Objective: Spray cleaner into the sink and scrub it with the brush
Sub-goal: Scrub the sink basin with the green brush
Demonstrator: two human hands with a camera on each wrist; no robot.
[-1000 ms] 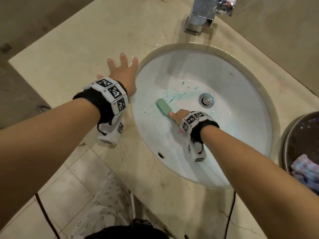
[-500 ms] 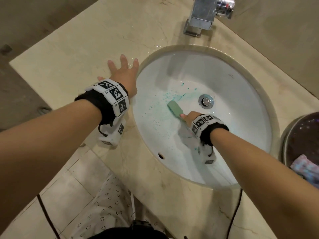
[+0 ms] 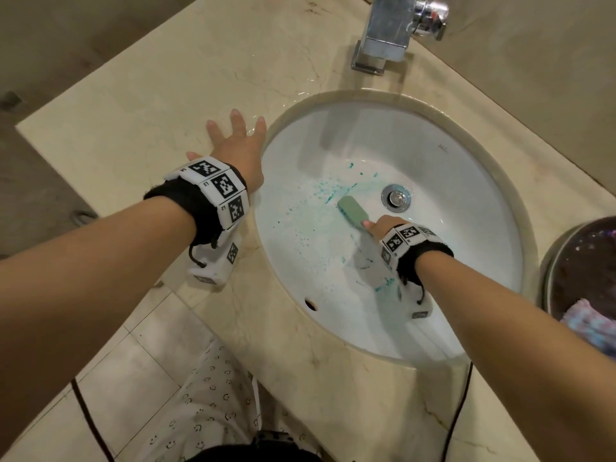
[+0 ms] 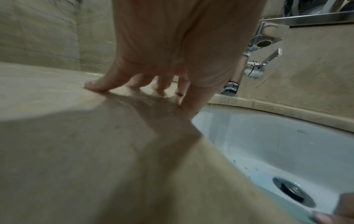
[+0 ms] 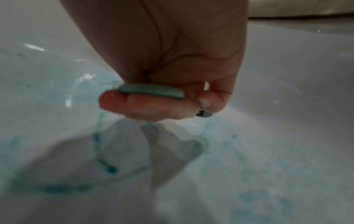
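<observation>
A white oval sink (image 3: 466, 168) is set in a beige marble counter, with teal cleaner spattered over its left and lower wall. My right hand (image 3: 378, 226) grips a pale green brush (image 3: 352, 211) whose head lies on the basin just left of the chrome drain (image 3: 395, 197). In the right wrist view my fingers (image 5: 145, 104) curl around the green brush handle (image 5: 151, 90) above the smeared basin (image 5: 268, 166). My left hand (image 3: 238, 145) lies flat with spread fingers on the counter beside the sink's left rim; its fingertips (image 4: 95, 86) press the stone.
A chrome faucet (image 3: 386, 31) stands behind the sink and also shows as a faucet (image 4: 262, 50) in the left wrist view. A dark round bin (image 3: 586, 268) with a pastel cloth (image 3: 590, 325) sits at the right. Tiled floor lies below the counter edge (image 3: 186, 295).
My right hand has slid the brush rightward across the basin toward the drain, smearing the teal cleaner. My left hand has stayed planted on the counter.
</observation>
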